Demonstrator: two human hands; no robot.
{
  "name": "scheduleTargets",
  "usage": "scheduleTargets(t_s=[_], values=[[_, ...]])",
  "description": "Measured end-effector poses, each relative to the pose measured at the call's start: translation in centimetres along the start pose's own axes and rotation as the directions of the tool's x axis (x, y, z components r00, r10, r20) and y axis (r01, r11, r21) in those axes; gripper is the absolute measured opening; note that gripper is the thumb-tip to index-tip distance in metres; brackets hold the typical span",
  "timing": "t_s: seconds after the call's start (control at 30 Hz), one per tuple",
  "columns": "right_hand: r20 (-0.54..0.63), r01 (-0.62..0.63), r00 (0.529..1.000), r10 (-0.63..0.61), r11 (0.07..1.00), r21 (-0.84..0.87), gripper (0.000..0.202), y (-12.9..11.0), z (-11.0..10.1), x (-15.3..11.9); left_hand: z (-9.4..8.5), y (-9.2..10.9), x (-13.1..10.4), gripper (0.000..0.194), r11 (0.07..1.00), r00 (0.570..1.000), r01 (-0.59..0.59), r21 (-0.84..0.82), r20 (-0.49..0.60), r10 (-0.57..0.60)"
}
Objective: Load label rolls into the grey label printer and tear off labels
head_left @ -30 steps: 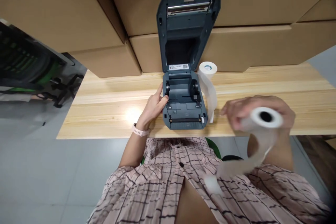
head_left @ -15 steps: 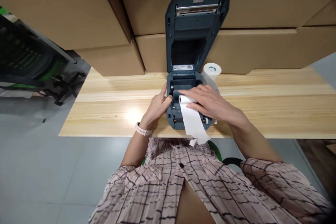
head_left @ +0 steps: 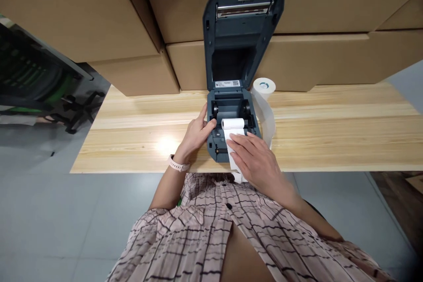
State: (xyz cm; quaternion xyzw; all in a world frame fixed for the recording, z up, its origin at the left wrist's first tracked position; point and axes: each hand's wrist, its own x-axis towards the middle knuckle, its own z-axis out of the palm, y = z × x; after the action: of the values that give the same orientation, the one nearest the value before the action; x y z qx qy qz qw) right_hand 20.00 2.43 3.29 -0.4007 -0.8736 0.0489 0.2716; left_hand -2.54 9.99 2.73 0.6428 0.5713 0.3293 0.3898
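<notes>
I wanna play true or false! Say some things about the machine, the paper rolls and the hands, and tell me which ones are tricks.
1. The lid of the machine is up. True.
2. The wristband is on the right wrist. False: the wristband is on the left wrist.
3. The right hand is on the paper strip of the small roll. True.
4. The roll with the blue ring is inside the machine. False: that roll is on the table, right of the machine.
5. The left hand is touching the machine. True.
6. The boxes behind the machine are green. False: the boxes are brown.
</notes>
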Motion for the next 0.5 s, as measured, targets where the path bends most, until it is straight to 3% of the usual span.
scheduleTargets(t_s=[0.2, 0.5], values=[[-0.045, 0.034, 0.998, -0.037, 0.998, -0.062, 0.044, -0.22, 0.41, -0.08, 0.21, -0.57, 0.00, 0.080, 0.998, 1.000, -0.010, -0.066, 0.004, 0.010], [-0.143, 0.074, 0.985, -0.095, 0.986, -0.147, 0.028, -0.67, 0.44, 0.35, 0.16, -0.60, -0.10, 0.082, 0.977, 1.000, 0.004, -0.215, 0.026, 0.002]])
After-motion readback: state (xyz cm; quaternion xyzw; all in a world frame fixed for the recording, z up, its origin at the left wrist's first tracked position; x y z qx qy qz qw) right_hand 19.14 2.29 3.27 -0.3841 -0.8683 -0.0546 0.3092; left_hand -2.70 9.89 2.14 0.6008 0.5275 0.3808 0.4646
